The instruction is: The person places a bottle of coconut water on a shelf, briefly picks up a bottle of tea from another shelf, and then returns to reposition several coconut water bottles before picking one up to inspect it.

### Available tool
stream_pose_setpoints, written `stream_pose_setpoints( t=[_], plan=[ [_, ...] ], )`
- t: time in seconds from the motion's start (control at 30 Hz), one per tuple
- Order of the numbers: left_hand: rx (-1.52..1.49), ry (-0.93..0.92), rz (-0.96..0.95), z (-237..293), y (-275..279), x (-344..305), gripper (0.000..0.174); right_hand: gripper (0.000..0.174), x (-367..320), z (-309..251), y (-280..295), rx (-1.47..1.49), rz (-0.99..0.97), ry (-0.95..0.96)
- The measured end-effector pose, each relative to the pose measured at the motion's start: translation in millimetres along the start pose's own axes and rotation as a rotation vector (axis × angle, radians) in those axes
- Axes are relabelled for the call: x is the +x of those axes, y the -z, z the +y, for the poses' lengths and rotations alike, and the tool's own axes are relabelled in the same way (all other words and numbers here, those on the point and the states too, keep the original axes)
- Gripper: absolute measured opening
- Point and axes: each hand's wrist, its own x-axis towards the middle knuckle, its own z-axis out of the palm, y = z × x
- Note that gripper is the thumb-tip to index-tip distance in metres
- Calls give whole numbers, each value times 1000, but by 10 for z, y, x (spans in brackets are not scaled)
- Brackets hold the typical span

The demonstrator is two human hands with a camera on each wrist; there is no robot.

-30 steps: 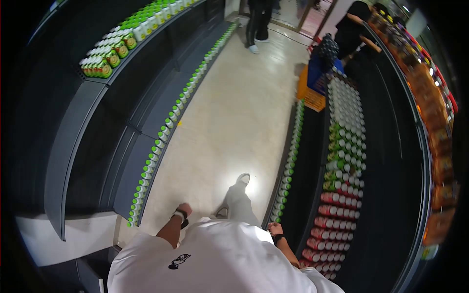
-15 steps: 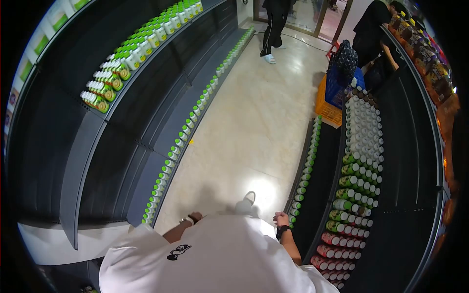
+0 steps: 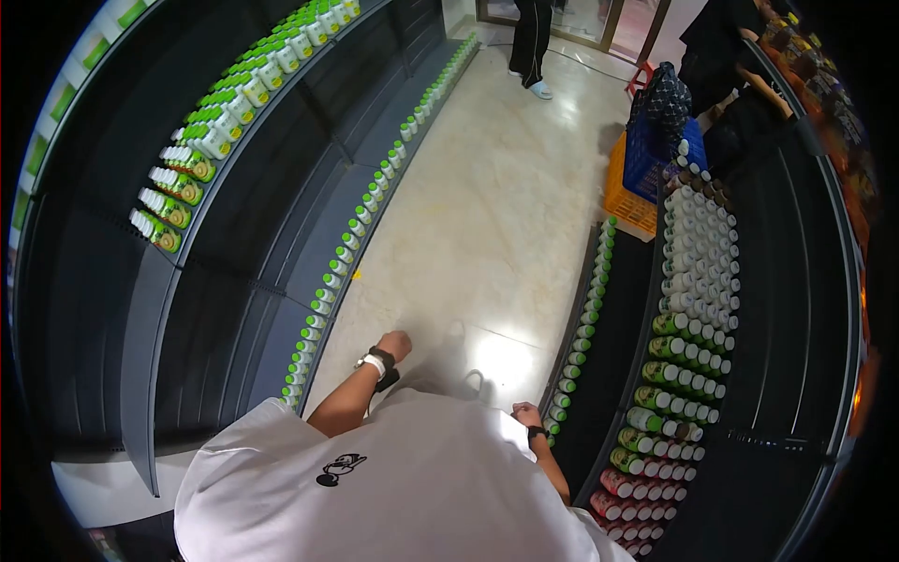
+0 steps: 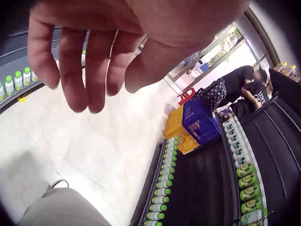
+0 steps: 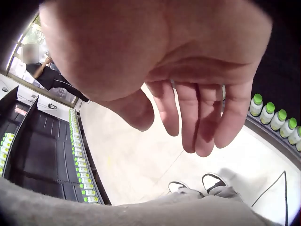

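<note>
My left hand [image 3: 396, 346] is held forward over the pale floor, with a white band and a dark strap at its wrist. In the left wrist view its fingers [image 4: 97, 70] hang loosely bent around nothing. Low at my other side, my right hand [image 3: 527, 414] is nearest the row of green-capped white bottles [image 3: 586, 331] along the right bottom shelf. The right wrist view shows its fingers [image 5: 190, 113] relaxed, holding nothing, with a ring visible.
Another row of green-capped bottles [image 3: 363, 214] lines the left bottom shelf [image 3: 314, 253]. White-capped bottles [image 3: 698, 234] and red-labelled ones [image 3: 623, 484] fill the right shelf. Orange [image 3: 629, 208] and blue crates [image 3: 646, 159] stand ahead on the right. One person [image 3: 532, 42] is on foot near the door; another leans over the right shelf.
My left hand has swung forward, while my right hand has dropped back slightly. The head view has shifted along the aisle, and the person near the door has shifted position.
</note>
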Motion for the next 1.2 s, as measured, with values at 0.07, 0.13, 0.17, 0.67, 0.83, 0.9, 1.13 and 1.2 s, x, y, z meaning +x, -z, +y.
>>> stream_pose_setpoints(
  t=[0.07,0.13,0.17,0.67,0.83,0.9,1.13,1.2],
  plan=[
    [148,76,-170,-236,-175,40,21,16,224,31,11,-42,-38,76],
    [158,224,-245,-674,-475,53,23,21,506,23,92,-117,-43,184],
    [334,84,-406,-659,-369,-3,22,20,460,-214,159,-144,-28,145],
    [-66,233,-156,247,188,2322,24,22,2569,-2505,933,-303,-95,127],
    [-287,254,105,484,634,2908,23,13,2803,-4057,583,-229,-122,231],
    [-282,302,106,490,609,2982,22,13,2943,-4326,519,-221,-157,272],
    [111,329,-420,235,243,2787,24,28,3748,-4260,814,-450,-177,74],
    [355,178,-696,319,278,2770,27,32,3717,-4387,992,-399,-158,10]
  ],
)
